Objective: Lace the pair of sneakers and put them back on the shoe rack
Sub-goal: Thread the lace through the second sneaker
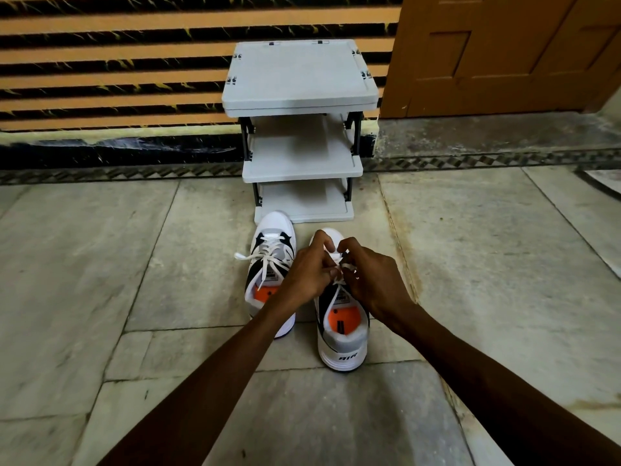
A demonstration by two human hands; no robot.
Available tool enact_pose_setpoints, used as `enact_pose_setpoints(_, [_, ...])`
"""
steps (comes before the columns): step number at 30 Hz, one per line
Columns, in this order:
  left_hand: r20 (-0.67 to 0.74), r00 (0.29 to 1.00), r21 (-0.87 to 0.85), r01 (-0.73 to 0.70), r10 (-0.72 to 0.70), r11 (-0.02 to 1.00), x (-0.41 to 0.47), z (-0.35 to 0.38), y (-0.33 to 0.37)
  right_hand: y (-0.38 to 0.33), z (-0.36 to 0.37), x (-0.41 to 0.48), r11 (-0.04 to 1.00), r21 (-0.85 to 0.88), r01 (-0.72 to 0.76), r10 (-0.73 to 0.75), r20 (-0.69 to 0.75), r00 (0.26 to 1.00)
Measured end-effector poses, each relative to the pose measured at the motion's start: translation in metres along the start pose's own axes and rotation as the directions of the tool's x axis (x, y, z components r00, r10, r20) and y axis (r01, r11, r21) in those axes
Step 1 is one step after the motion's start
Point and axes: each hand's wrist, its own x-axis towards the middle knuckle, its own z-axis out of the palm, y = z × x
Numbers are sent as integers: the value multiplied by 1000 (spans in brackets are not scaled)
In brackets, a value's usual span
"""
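The fingers [331, 272] of the left hand [311, 272] are pressed together in a pinch on the white lace [346, 267] of the right-hand sneaker [342, 334], and the fingers of the right hand [373, 280] pinch the same lace from the other side, so that both hands meet over the upper eyelets. How the lace runs between them is hidden by the knuckles; it looks like a knot or bow being formed.

Just beside this sneaker, on its left, stands the other sneaker [272, 260], touching nothing but the floor. Its lace [265, 255] is already threaded through the eyelets, with 1 loose end trailing out to the left, so it appears laced but perhaps not tied.

Both sneakers sit on the stone floor [134, 264] with toes pointing at the grey shoe rack [299, 79], which stands just beyond them against the striped wall [117, 62]. All 3 of its shelves that show are bare. A brown door [504, 55] is to the right of the rack.

The step in hand is, by my reading, finishing the lacing of the second sneaker. The next move calls for drawing the lace snug without pulling it out of the eyelets, then releasing it; after that, each sneaker needs lifting onto a shelf of the rack.
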Motion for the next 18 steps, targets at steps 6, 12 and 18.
enact_pose_setpoints(6, [61,981,-155,190,-182,970,4,-5,0,4,6,-5,995,-71,71,-73,-26,997])
enact_pose_setpoints(12, [176,956,-159,261,-233,952,10,-6,7,0,10,-5,993,-77,85,-87,-23,996])
enact_pose_setpoints(18, [274,926,-307,341,-261,888,11,-16,11,-2,8,-13,986,-102,128,-134,-50,990])
